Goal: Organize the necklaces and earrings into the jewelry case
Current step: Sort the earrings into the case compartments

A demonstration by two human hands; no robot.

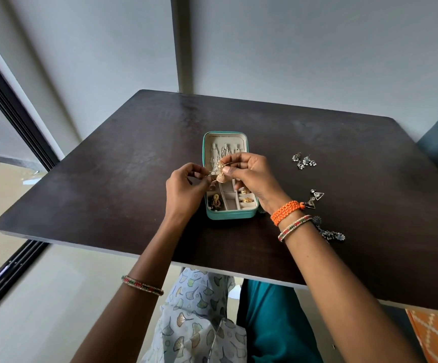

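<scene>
A teal jewelry case [229, 214] lies open at the middle of the dark table [107, 179]. Its lid holds silver chains, and its cream compartments hold gold earrings [245, 195] and a dark-and-gold piece [215, 201]. Above the case, my right hand [252, 176] pinches a gold bell-shaped jhumka earring [221, 177] by its top. My left hand [186, 186] pinches the thin hook or back of the same earring from the left. Both hands hover just over the case's hinge area.
Loose silver earrings lie on the table to the right: a flower pair [303, 161], a triangular pair [314, 199], and a dark ornate pair [330, 233] by my right wrist. A wall stands behind the table. A dark sliding door frame runs along the left.
</scene>
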